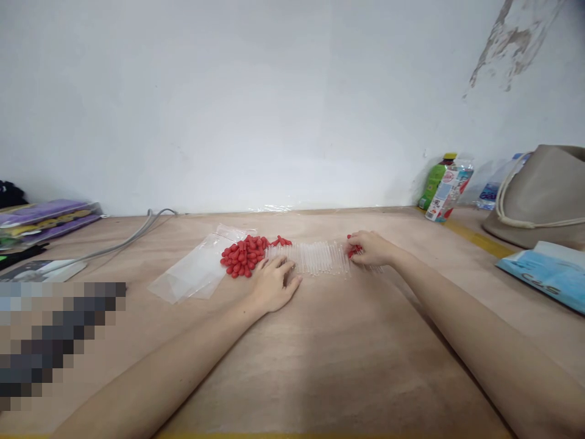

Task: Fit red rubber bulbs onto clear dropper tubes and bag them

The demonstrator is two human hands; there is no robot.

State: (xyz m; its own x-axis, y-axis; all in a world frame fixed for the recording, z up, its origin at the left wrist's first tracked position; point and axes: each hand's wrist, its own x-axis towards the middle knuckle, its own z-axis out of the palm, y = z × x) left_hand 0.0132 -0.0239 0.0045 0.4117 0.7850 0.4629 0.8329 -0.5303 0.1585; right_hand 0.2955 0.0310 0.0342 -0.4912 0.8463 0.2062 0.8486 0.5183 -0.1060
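Observation:
A heap of small, red, rounded pieces [242, 257], narrowing at one end, lies on the wooden table. Just right of it, thin clear sticks [317, 258] lie side by side in a row. My left hand [273, 285] rests over the left end of that row, fingers spread, by the heap's right edge. At the row's right end, my right hand [372, 247] has its fingers curled around a few red pieces [355, 250]. Its fingers partly hide them, along with the sticks beneath.
Clear plastic bags [192, 271] lie flat left of the heap. A grey cable [123, 241] and purple packs [50, 216] are at the far left. Toward the right are a green bottle [434, 183], a carton-like pack [450, 190], a beige hat [543, 189] and a blue packet [543, 274].

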